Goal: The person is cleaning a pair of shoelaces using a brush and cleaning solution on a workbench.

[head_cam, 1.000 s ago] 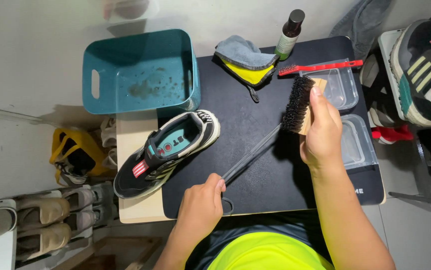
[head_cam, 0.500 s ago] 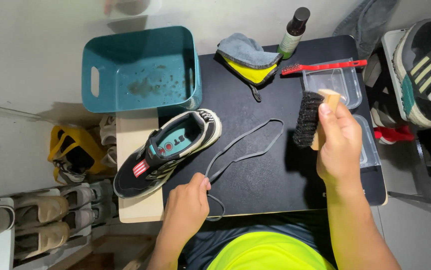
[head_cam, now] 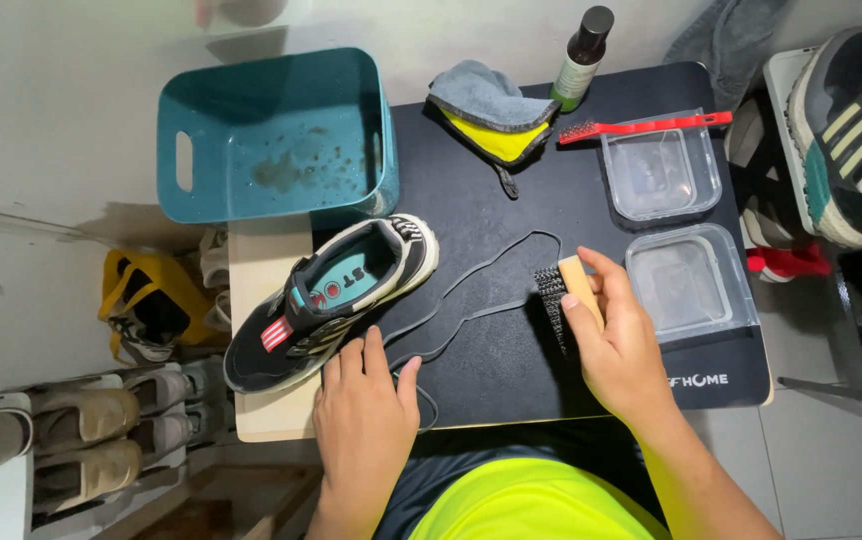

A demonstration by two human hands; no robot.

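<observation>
The right hand (head_cam: 623, 350) has its grip closed on a wooden-backed brush (head_cam: 563, 298), thumb along the pale handle, the dark bristles turned toward nine o'clock and pressed down on a black shoelace (head_cam: 471, 290) that lies in a loose loop across the black mat (head_cam: 511, 200). The left hand (head_cam: 363, 415) lies flat with its fingers spread, its grip open, pinning the near end of the lace to the mat; whether the fingertips also touch the shoe's sole is hard to tell from this angle. Just beyond those fingertips, at about eleven o'clock from the left hand, a black sneaker (head_cam: 331, 300) with a teal insole and a red tab lies tilted, its toe toward one o'clock, half on the mat and half on the pale worktop (head_cam: 261, 270).

At three o'clock from the brush stands a clear plastic tub (head_cam: 686, 285), and a second clear tub (head_cam: 659, 172) sits beyond it at twelve. A red-handled small brush (head_cam: 641, 127) lies across the far tub's rim. At twelve o'clock from the lace rests a grey and yellow cloth (head_cam: 491, 110), with a dark-capped bottle (head_cam: 581, 55) beside it. A teal basin (head_cam: 276, 135), wet inside, sits at the far left corner. Another sneaker (head_cam: 856, 130) lies off the worktop at two o'clock.
</observation>
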